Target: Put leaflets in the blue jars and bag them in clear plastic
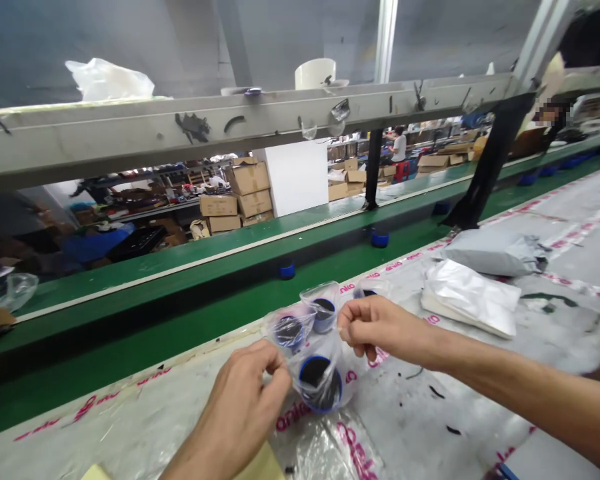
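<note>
Four bagged blue-rimmed pieces [321,384], two bare hands [247,400]

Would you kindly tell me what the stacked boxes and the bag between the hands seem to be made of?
Stacked boxes: matt brown cardboard, probably, given flat panels, straight edges. Bag: apparently thin, glossy plastic film; highlights, creases and the blue-rimmed item showing through.

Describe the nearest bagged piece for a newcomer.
Beside the green conveyor, find the white table. Between the left hand and right hand sits a round black, blue-rimmed piece in a clear bag. Its bagged neighbours lie farther away and look smaller.
</note>
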Motion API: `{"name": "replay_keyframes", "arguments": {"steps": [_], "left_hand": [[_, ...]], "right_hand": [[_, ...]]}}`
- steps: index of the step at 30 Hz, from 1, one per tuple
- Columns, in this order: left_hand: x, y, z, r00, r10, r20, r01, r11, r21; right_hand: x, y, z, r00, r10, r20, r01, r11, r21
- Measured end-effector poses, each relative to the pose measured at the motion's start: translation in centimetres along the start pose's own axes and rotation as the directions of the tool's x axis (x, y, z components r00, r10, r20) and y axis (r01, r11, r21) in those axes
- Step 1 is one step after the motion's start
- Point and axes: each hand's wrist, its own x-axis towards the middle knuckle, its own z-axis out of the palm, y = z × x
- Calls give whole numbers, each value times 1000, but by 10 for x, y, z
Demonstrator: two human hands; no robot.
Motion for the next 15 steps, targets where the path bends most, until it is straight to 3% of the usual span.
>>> {"name": "replay_keyframes", "arguments": {"steps": [6,9,10,12,14,15], "left_hand": [[27,15,17,998,61,28,-65,981,181],[39,15,26,985,156,-79,-106,894,435],[41,13,29,960,244,-137,-140,842,520],[43,10,35,862,464,-206,-243,733,636],[46,5,42,770,616,-166,-362,636,681],[48,2,46,757,644,-111,-414,604,681]], "right_hand": [[2,11,-22,973,-124,-197,94,983,-158],[-3,19,-29,947,-198,-254,148,967,-205],[-8,22,-31,932,-240,-270,174,954,-246],[-19,27,-35,897,-322,-303,209,912,-352],[-30,33,-43,870,-369,-328,203,873,-443],[-35,37,-51,854,-386,-350,186,854,-486]]}}
